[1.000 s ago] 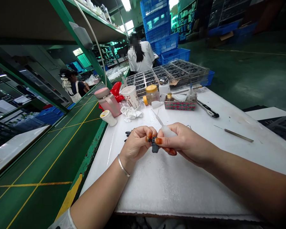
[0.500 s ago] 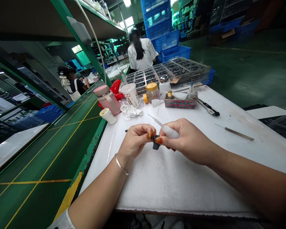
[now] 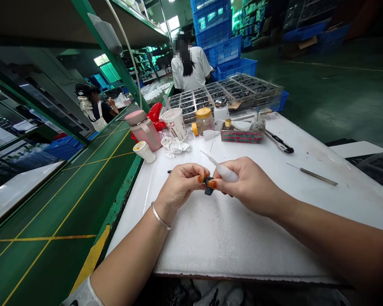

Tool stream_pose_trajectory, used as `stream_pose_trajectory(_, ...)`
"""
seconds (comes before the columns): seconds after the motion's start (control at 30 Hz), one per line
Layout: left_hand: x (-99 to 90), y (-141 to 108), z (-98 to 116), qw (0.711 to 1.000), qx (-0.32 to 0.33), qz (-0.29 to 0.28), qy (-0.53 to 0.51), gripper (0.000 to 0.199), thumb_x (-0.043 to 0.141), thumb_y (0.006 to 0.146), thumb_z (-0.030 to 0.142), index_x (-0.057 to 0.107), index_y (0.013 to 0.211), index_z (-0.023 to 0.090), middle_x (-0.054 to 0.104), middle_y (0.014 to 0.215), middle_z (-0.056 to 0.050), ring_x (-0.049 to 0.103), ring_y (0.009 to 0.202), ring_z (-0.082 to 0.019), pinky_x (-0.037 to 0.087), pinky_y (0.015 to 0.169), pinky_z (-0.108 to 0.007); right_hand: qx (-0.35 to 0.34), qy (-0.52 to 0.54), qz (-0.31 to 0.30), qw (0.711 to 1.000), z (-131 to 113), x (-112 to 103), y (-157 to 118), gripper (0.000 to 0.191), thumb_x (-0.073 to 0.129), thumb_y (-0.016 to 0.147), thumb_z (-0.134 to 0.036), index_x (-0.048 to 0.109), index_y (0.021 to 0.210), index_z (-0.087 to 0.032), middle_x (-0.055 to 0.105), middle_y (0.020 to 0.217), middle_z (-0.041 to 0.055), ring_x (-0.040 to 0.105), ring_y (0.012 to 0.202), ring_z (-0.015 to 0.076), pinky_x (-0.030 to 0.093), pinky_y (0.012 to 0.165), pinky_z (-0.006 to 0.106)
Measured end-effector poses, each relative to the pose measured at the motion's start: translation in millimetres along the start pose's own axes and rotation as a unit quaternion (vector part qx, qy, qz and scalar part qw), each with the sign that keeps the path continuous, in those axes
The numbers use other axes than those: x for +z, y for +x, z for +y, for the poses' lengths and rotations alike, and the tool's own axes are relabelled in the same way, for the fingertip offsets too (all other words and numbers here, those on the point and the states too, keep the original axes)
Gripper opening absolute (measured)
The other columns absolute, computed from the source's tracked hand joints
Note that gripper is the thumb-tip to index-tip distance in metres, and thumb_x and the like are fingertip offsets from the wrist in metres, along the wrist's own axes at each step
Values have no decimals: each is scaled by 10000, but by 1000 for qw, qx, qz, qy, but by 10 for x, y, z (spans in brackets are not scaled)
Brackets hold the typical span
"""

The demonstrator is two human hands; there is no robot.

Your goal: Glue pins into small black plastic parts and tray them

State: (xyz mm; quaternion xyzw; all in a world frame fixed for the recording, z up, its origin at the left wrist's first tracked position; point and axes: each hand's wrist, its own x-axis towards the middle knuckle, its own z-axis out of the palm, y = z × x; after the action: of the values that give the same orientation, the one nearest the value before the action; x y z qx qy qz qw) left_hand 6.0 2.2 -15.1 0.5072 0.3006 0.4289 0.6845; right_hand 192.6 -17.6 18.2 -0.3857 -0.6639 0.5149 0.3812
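Observation:
Above the white table point(image 3: 242, 246), my left hand point(image 3: 183, 185) pinches a small dark part point(image 3: 209, 190) between thumb and fingers. My right hand point(image 3: 242, 180) grips the same part from the right with its thumb. A white squeeze bottle point(image 3: 226, 173) with a thin tip lies in that right hand too, its nozzle pointing up and to the left. The fingertips of both hands nearly meet at the dark part and hide some of it.
Behind the hands stand a pink flask point(image 3: 144, 129), a paper cup point(image 3: 175, 124), a yellow-lidded jar point(image 3: 204, 120) and a small patterned box point(image 3: 242, 136). A cutter point(image 3: 279, 142) and a needle tool point(image 3: 319, 176) lie at right. Beyond are compartment trays point(image 3: 223, 93) and a person point(image 3: 191, 70).
The dark part has turned slightly between my fingers and sits a little higher. The squeeze bottle has shifted slightly in my right hand. The view has moved slightly.

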Motion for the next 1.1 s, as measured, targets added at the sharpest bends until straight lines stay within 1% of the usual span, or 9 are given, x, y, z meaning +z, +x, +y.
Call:
stream_pose_trajectory(0.1,5,6,14,999,27,7,16,117,765,736,180,657,739,134,609,802,-31,611,735,-140,530,642,-228,48,95,-31,994,55,4,48,269,717,701,-330,550,610,-140,449,475,-45,353,464,67,238,449,221)
stream_pose_trajectory(0.2,16,2,47,998,53,3,18,118,760,747,192,656,737,137,602,801,-21,583,687,-103,516,619,-197,51,161,-50,984,109,6,86,307,753,673,-363,550,610,-141,460,477,-46,365,458,65,248,451,219)
stream_pose_trajectory(0.27,26,-5,71,997,67,14,25,109,756,756,202,662,787,155,604,822,-14,578,692,-91,520,625,-186,43,171,-50,983,134,0,101,310,760,673,-376,567,624,-139,476,495,-42,382,466,67,264,455,218)
stream_pose_trajectory(0.43,59,-20,108,991,83,70,84,178,644,862,337,641,995,218,635,883,-23,622,800,-131,564,684,-239,22,125,0,992,164,-48,131,327,747,699,-416,579,651,-140,522,542,-24,440,503,83,334,491,225)
stream_pose_trajectory(0.5,84,-25,114,985,81,83,129,257,689,825,361,632,1018,202,661,872,-40,639,796,-150,567,680,-247,6,88,30,996,180,-66,145,325,733,719,-425,589,658,-139,547,567,-12,464,526,94,363,515,234)
stream_pose_trajectory(0.63,139,-39,119,973,67,108,194,384,812,702,275,633,1025,171,694,819,-52,645,712,-141,546,645,-214,-19,32,68,997,230,-73,169,312,715,741,-429,624,694,-135,579,595,1,495,544,109,381,523,241)
stream_pose_trajectory(0.77,148,-59,113,959,88,131,237,317,776,733,278,677,1011,161,693,799,-48,648,709,-134,539,631,-195,-36,-42,87,995,260,-56,174,271,693,771,-400,663,731,-133,601,613,5,543,587,133,392,555,252)
stream_pose_trajectory(0.93,114,-42,85,944,89,143,282,307,768,733,316,708,995,166,703,822,-56,660,726,-153,551,638,-218,-76,-97,127,984,269,-50,181,167,663,798,-289,693,894,-156,643,716,-3,568,651,134,400,610,247)
stream_pose_trajectory(1.1,79,-24,105,943,67,138,294,390,797,682,376,707,984,147,714,839,-75,668,711,-180,573,650,-262,-114,-113,129,979,294,-77,205,111,673,793,-244,712,820,-144,661,722,1,571,687,122,393,622,224)
